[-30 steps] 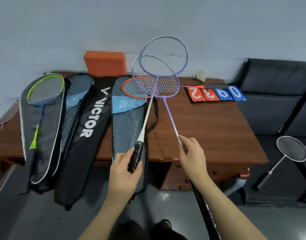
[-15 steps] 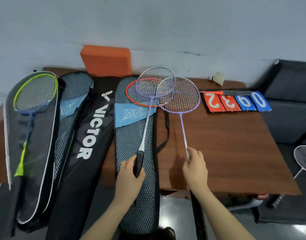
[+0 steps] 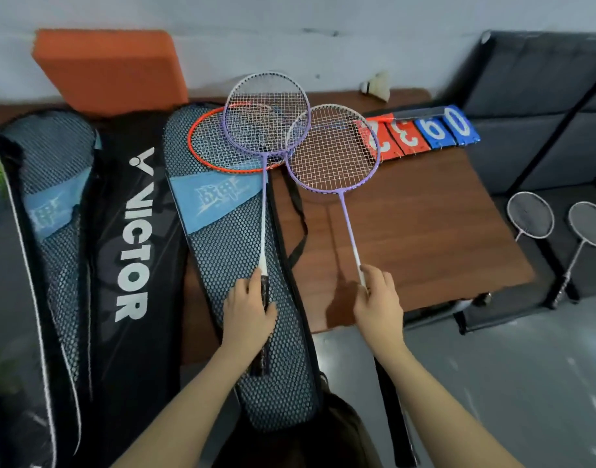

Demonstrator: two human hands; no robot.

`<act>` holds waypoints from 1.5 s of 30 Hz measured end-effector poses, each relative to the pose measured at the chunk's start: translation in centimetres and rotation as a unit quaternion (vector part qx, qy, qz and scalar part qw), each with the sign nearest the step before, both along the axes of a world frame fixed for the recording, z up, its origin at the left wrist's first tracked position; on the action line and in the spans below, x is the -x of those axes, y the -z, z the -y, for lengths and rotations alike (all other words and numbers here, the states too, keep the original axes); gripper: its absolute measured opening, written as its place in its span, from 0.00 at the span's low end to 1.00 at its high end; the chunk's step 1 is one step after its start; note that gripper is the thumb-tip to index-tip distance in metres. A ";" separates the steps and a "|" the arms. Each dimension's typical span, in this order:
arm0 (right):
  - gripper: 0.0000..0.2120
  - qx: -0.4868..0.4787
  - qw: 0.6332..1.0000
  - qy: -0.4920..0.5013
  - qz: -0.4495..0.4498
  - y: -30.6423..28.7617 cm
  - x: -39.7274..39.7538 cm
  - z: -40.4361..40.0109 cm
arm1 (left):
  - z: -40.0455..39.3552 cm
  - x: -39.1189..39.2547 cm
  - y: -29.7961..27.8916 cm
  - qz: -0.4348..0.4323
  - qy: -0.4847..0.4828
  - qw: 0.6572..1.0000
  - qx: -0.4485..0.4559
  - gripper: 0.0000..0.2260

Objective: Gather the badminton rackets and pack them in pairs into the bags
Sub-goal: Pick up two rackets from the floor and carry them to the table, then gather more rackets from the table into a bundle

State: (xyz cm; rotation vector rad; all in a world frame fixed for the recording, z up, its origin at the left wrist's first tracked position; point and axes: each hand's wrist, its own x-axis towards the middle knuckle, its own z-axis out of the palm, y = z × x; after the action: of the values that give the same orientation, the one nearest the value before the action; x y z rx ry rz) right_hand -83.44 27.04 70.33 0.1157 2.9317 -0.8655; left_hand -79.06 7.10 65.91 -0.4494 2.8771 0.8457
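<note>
Both purple rackets have come lower since a second ago and now lie flat. On the desk [image 3: 408,231], the mesh bag [image 3: 229,251] carries the left purple racket [image 3: 266,113], its head over an orange racket [image 3: 215,146]. The right purple racket [image 3: 333,146] lies beside it on bare wood. Left hand [image 3: 247,315] wraps its black handle; right hand [image 3: 377,298] pinches its shaft.

You have one head-worn view. It looks forward and down, close over the wooden table [image 3: 425,238]'s near edge.
</note>
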 end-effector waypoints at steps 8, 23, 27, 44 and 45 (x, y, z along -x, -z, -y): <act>0.15 0.047 0.998 0.027 -0.020 -0.7 -1.8 -1.4 | -0.1 -0.4 0.5 0.003 -0.003 1.000 0.008 0.30; 0.16 0.074 0.983 -0.162 -0.052 3.4 4.6 7.1 | 0.2 -0.8 -0.1 0.007 0.036 0.999 0.031 0.24; 0.16 0.035 0.976 -0.210 -0.039 5.0 5.2 8.3 | 0.8 -0.9 -0.2 -0.011 0.036 0.999 0.037 0.22; 0.19 0.069 0.939 -0.324 -0.089 1.2 -5.7 26.8 | 23.5 -14.1 -2.6 -0.065 -0.157 0.984 0.061 0.19; 0.18 0.074 0.936 -0.333 -0.082 1.3 -7.1 28.9 | 25.6 -15.3 -2.4 -0.057 -0.170 0.982 0.062 0.18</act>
State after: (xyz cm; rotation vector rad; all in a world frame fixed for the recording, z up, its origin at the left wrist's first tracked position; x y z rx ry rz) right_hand -76.34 -1.84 69.06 -0.9401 2.7040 -0.9843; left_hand -63.78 -18.54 68.32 -0.9566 3.0177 0.7584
